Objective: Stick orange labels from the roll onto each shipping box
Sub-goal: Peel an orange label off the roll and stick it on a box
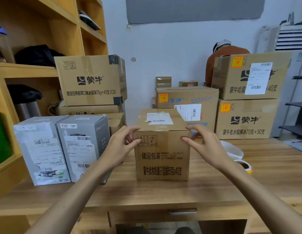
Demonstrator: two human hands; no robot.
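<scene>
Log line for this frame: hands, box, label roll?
centre box: on desk, no orange label visible | left hand: grips its top-left corner | right hand: grips top-right corner | label roll: on desk, not held

Even, soft indoor light; slight blur, wide-angle edge bowing.

matt cardboard box point(162, 156) — paper label point(158, 118) | wood-grain desk point(146, 191) | glossy grey cartons point(62, 149)
</scene>
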